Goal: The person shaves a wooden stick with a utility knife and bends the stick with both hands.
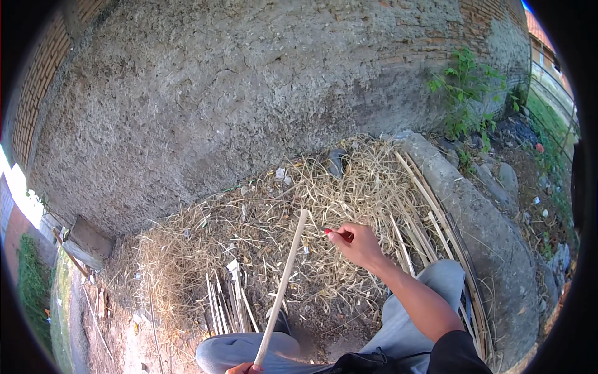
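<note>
A long, pale bamboo strip [281, 288] rises at a slant between my knees, its far end above the shavings. My left hand [245, 369] is closed around its near end at the lower edge, with only the fingers showing. Out in front to the right, my right hand [360, 244] is closed, thumb and fingers pinched together. A small red thing [327, 231] shows at its fingertips; most of it is hidden, so its kind is unclear. The right hand is apart from the strip.
Curled shavings [187, 262] cover the ground up to a rough wall [249, 93]. Cut strips [230, 305] lie by my left leg, and longer ones [430, 199] lie at the right along a concrete edge [492, 249]. A dark grey object [336, 163] lies near the wall.
</note>
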Demonstrator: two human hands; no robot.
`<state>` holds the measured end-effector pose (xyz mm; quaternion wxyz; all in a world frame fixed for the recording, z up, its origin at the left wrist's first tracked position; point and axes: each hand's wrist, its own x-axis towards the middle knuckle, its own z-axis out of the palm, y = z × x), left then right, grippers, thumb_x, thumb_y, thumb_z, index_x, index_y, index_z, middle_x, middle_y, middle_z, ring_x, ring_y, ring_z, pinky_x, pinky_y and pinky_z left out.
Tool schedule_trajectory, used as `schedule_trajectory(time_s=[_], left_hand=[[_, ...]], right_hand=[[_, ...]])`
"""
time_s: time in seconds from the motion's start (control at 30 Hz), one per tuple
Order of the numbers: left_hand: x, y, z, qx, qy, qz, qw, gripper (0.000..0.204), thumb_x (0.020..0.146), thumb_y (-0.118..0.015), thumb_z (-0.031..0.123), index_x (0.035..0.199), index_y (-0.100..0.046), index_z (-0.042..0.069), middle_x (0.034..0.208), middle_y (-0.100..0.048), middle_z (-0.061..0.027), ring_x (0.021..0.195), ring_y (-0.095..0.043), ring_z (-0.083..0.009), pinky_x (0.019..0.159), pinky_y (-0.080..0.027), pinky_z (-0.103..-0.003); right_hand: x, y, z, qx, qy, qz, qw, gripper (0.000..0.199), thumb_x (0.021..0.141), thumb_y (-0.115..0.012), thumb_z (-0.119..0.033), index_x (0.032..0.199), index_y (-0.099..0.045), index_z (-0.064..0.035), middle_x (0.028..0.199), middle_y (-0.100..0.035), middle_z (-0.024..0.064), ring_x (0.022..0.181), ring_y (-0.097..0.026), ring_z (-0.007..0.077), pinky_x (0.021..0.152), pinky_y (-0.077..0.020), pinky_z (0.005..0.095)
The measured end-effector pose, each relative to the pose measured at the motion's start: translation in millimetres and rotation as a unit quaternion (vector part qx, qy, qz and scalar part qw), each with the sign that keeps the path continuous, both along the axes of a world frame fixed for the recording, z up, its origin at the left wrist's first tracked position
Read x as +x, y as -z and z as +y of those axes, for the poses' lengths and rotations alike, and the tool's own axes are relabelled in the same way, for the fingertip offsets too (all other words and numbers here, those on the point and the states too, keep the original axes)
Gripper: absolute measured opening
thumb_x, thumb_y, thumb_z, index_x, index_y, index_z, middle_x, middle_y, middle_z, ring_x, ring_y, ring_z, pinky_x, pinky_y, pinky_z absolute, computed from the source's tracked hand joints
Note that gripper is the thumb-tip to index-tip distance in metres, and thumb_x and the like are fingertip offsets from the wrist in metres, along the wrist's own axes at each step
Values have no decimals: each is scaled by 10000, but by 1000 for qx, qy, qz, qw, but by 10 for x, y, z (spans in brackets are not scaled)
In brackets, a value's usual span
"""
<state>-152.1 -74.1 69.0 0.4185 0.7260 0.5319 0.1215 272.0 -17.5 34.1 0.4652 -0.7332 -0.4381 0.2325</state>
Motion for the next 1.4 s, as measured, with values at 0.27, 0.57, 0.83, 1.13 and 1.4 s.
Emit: schedule_trajectory(time_s=[0.27, 0.57, 0.83, 1.13, 1.4], left_hand=[[409, 424, 478, 31, 17, -46, 998, 371, 1033, -517, 319, 789, -621, 60, 580, -506, 37, 508, -462, -49, 469, -360, -233], [1387, 26, 1037, -181, 63, -157, 969, 282, 1053, -475, 204, 1032, -610, -42, 691, -525, 12, 526, -405, -25, 457, -341, -198], [1611, 147, 1100, -329, 14, -254, 909, 270, 1056, -479, 222, 1075, -576, -29, 704, -494, 0, 500, -345, -26, 437, -299, -193], [1558, 277, 968, -283, 40, -276, 918, 270, 1052, -492, 220, 1117, -575, -28, 701, -505, 9, 510, -359, -29, 441, -321, -209], [1502, 213, 971, -199, 56, -240, 948, 279, 1041, -510, 233, 1029, -609, -27, 678, -537, 3, 531, -438, -36, 443, -361, -217]], right_hand=[[-11, -276, -219, 104, -21, -81, 991, 299, 925, -668, -357, 900, -707, -62, 673, -682, 90, 545, -640, 203, 526, -471, 336], [440, -366, -84, 155, 59, 27, 986, 239, 921, -709, -274, 884, -686, -39, 671, -645, 55, 559, -560, 95, 513, -433, 299], [377, -318, -58, 111, -71, 588, 798, 212, 976, -625, -306, 936, -527, -122, 761, -577, 21, 532, -478, 82, 435, -341, 223], [106, -179, -37, 34, -122, 631, 765, 229, 997, -570, -366, 998, -498, -148, 790, -557, 9, 548, -459, 83, 436, -330, 223], [-115, -73, -29, -24, -139, 596, 790, 246, 991, -589, -363, 982, -510, -130, 776, -562, 14, 527, -472, 77, 418, -346, 217]])
